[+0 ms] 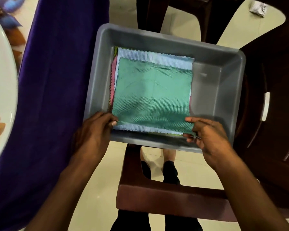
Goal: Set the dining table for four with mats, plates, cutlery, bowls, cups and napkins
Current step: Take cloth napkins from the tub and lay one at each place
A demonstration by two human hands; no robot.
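Head view: green napkin [153,95] tops cloth stack in grey tub [215,90] on chair. Left hand [93,132] and right hand [207,135] pinch its near corners. Soft, light, limp; likely lifts cleanly by corners.

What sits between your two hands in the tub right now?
In the head view, the near edge of the green napkin spans the gap from left hand to right hand, atop a stack of other cloths in the grey tub.

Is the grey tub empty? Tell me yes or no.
No: the grey tub holds a stack of cloths, with a green cloth on top pinched by both hands.
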